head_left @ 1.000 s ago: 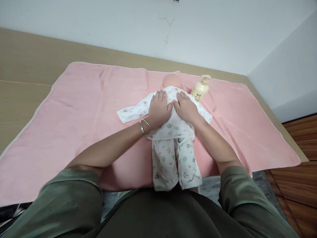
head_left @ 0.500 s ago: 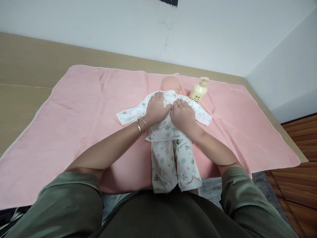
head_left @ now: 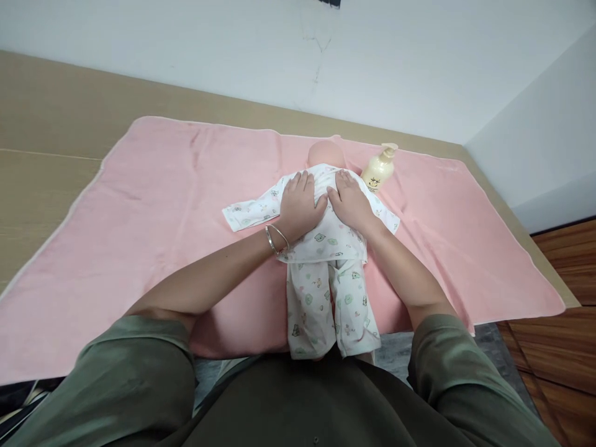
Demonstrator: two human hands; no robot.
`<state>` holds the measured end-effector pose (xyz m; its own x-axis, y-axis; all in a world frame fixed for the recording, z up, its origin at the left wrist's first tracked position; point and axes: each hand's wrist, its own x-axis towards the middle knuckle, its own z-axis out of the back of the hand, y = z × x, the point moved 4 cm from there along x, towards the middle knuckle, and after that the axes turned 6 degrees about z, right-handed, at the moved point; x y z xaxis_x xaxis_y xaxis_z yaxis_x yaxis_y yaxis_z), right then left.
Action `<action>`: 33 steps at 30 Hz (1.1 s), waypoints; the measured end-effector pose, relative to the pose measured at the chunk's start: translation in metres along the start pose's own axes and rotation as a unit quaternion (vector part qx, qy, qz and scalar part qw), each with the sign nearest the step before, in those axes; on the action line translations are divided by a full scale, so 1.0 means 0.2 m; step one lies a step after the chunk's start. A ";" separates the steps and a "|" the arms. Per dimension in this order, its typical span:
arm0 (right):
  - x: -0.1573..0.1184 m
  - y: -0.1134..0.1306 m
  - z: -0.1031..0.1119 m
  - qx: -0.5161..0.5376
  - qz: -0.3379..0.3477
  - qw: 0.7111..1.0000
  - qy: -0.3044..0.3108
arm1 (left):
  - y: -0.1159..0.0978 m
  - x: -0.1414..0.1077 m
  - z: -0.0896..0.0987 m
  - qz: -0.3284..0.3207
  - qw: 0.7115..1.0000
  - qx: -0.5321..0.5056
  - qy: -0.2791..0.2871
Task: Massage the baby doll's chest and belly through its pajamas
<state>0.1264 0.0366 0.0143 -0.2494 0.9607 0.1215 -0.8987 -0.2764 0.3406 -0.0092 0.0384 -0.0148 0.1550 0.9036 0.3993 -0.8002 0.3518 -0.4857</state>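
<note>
watching over a dressed doll on a pink blanket

from my remote seat i see the doll lying on the blanket, its head toward the pale wall, in a white printed shirt and matching trousers. my left hand lies on the upper shirt, fingers extended and unclenched; my right hand lies flat beside it likewise, thumbs just apart. a pump bottle is just beyond my right hand. a tan tabletop shows around the blanket.

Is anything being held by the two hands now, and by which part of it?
Nothing is held: the left hand and right hand lie open, palms down, on the upper part of the white printed top.
</note>
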 end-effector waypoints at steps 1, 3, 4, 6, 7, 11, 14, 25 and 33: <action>0.00 0.00 0.00 0.004 -0.002 1.000 0.004 | -0.01 0.00 0.01 -0.001 1.000 0.003 0.002; 0.00 0.00 0.00 0.009 -0.005 1.000 0.012 | -0.02 -0.01 0.02 -0.006 1.000 0.011 0.011; 0.00 0.00 0.00 0.011 -0.004 1.000 0.015 | -0.03 -0.02 0.02 -0.009 1.000 0.013 0.016; 0.00 -0.01 0.00 0.012 0.002 1.000 0.019 | -0.04 -0.03 0.03 -0.020 1.000 0.008 0.022; 0.00 -0.01 0.01 0.011 0.006 1.000 0.019 | -0.05 -0.03 0.03 -0.027 0.999 0.002 0.025; 0.01 0.00 0.01 -0.008 0.018 1.000 0.019 | -0.02 -0.02 0.01 -0.027 0.998 -0.024 0.043; -0.02 0.03 0.00 -0.031 0.018 0.999 0.017 | 0.02 0.02 -0.01 0.001 0.998 -0.045 0.052; -0.08 0.11 -0.02 -0.049 0.034 0.998 0.001 | 0.02 0.04 -0.01 0.019 0.996 -0.036 0.079; 0.00 0.02 -0.01 -0.019 0.046 0.999 0.018 | -0.01 -0.02 -0.02 -0.013 0.999 -0.026 0.044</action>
<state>0.1218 0.0354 0.0149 -0.3428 0.9320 0.1175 -0.8847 -0.3624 0.2934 -0.0057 0.0348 -0.0177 0.2280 0.9108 0.3442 -0.7640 0.3865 -0.5167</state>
